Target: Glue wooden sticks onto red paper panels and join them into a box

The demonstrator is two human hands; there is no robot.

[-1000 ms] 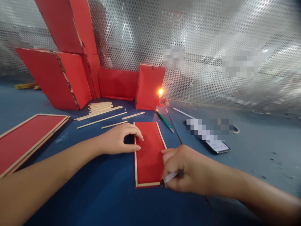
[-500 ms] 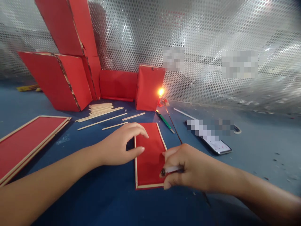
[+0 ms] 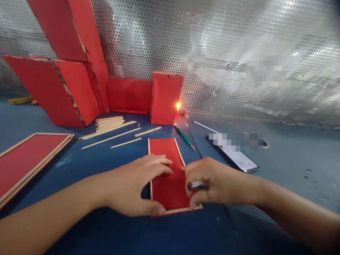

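Observation:
In the head view, a red rectangular panel (image 3: pixel 171 193) with thin wooden strips along its edges lies flat on the blue table. My left hand (image 3: pixel 130 186) rests over its left side, fingers spread and thumb at the near left corner. My right hand (image 3: pixel 217 180) is closed around a whitish glue stick (image 3: pixel 198 183) with a blackened end that points left. Its fingertips are at the panel's right edge, close to the near right corner. That stretch of the edge is hidden by the hand.
A lit red candle (image 3: pixel 177 113) burns beside red boxes (image 3: pixel 166 99) along the perforated metal wall. Several wooden sticks (image 3: pixel 110 124), a green-handled cutter (image 3: pixel 184 136), a phone (image 3: pixel 243 161) and a larger red panel (image 3: pixel 29 161) lie around. A thin dark rod (image 3: pixel 193 140) passes under my right hand.
My left hand has come down and nearer, its thumb now at the panel's near left corner. My right hand has shifted slightly, still gripping the glue stick. The whole view has shifted a little.

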